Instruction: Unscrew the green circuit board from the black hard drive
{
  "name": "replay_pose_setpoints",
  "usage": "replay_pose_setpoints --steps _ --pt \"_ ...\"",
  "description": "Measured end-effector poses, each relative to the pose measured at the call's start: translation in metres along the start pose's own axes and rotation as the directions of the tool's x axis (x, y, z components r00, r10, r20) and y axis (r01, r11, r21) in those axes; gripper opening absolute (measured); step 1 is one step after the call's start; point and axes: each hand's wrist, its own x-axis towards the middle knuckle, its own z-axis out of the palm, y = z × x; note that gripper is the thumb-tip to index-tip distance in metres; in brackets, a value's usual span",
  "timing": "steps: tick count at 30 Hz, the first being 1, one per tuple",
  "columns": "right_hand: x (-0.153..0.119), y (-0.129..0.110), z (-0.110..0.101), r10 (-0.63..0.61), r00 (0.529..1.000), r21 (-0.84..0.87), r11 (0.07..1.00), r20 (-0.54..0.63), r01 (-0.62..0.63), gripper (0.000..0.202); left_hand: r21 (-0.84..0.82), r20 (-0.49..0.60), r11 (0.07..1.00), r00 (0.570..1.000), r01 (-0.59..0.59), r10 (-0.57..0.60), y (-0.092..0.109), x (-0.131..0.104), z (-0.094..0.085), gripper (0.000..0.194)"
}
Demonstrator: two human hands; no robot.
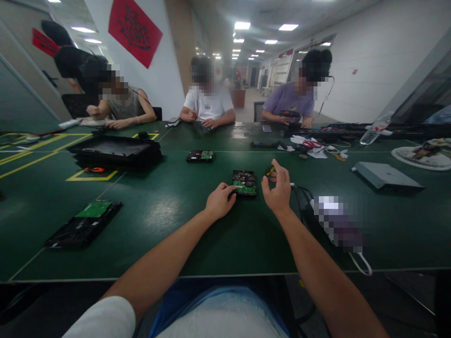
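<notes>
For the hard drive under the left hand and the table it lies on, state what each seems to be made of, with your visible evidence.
Hard drive: probably a dark metal casing; a green printed circuit board faces up, with a matte look. Table: a dark green, smooth, slightly glossy top, likely laminate or a mat, since ceiling lights reflect softly in it.

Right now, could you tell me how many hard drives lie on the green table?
2: one hard drive at the left hand, beside the right hand; another drive farther back. Others may be hidden.

Green table [169,211]: hard drive [244,182], second drive [200,156], black tray [114,151], grey box [385,175]
</notes>
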Motion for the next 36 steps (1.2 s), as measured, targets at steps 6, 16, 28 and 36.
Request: replay_pose_setpoints --steps 6,16,28,36 --pt "-0.0014 0.0024 0.0015 0.044 0.999 0.005 0.999 -0.024 -0.044 0.065 -0.029 -0.031 1.0 0.999 -0.01 0.009 -0.0013 0.0011 0.0017 0.036" --pt "-0.0008 0.0014 0.0011 0.024 0.999 0.017 1.0 -0.029 -0.024 0.066 -0.046 -0.094 0.999 0.995 0.017 -0.021 0.0013 0.0019 0.0015 0.029" --pt "-0.0012 0.0026 0.0014 0.001 1.0 0.01 1.0 -0.03 -0.001 0.067 -0.008 -0.047 0.998 0.997 0.062 -0.063 0.0032 0.0008 0.0014 0.031" --pt "-0.0007 0.0029 0.0014 0.021 1.0 0.013 1.0 -0.015 -0.021 0.065 0.001 -0.004 0.999 0.999 0.05 -0.05 -0.0002 0.0016 0.0027 0.037"
